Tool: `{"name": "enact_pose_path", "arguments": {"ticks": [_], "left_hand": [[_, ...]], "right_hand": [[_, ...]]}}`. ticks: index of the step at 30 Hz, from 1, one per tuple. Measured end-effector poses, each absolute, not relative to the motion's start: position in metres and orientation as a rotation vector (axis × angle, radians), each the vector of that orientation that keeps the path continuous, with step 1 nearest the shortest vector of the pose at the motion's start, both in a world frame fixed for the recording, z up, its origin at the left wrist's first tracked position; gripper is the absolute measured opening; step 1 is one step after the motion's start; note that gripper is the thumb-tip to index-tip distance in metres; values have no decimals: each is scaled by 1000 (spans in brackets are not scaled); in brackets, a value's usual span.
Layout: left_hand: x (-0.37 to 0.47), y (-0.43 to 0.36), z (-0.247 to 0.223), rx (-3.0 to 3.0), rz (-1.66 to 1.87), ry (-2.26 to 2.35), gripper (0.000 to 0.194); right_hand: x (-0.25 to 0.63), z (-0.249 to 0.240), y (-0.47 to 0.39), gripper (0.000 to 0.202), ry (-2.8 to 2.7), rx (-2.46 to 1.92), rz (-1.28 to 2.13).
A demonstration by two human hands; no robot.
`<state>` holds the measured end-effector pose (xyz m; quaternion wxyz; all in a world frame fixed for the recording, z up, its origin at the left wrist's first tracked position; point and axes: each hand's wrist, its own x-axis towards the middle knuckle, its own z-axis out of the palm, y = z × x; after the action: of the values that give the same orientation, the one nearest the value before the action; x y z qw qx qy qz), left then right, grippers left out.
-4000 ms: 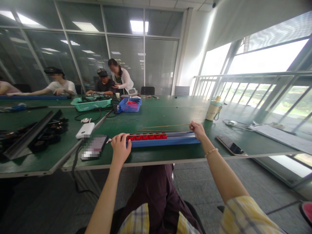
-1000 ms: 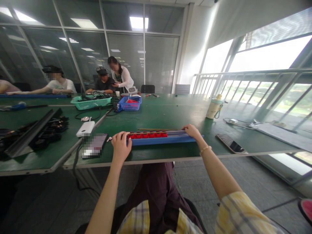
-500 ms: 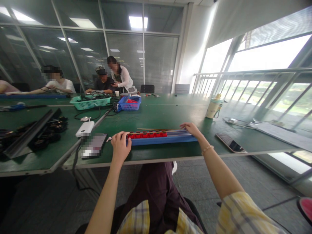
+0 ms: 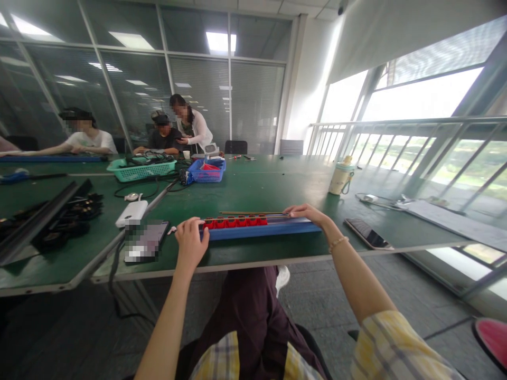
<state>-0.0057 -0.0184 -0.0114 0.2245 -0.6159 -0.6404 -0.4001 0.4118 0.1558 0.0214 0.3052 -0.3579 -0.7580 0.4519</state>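
Note:
A long narrow blue tray lies lengthwise on the table near its front edge. Several red block-like pieces sit in a row in its left half, and thin metallic strips run along its right half. My left hand is closed around the tray's left end, thumb on the near side. Reaching over the right half, my right hand has its fingertips pressed together by the strips; what they pinch is too small to make out. Behind the tray lies a thin gold-coloured rod.
Left of the tray are a phone and a white device; right are another phone and a bottle. Green and blue baskets stand farther back. Black parts lie left. Several people sit or stand beyond.
My right hand has moved left along the tray, and its fingertips have come down to the strips. My left hand stays on the left end. The whole view has shifted slightly.

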Motion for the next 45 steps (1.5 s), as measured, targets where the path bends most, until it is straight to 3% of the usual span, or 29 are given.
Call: {"name": "enact_pose_path", "arguments": {"ticks": [30, 45], "left_hand": [[-7, -13, -9, -1672, -1042, -1731, 32], [-11, -8, -11, -1650, -1000, -1710, 35]], "right_hand": [[418, 22, 165, 34, -2013, -929, 1191], [419, 4, 182, 59, -1807, -918, 933]]}}
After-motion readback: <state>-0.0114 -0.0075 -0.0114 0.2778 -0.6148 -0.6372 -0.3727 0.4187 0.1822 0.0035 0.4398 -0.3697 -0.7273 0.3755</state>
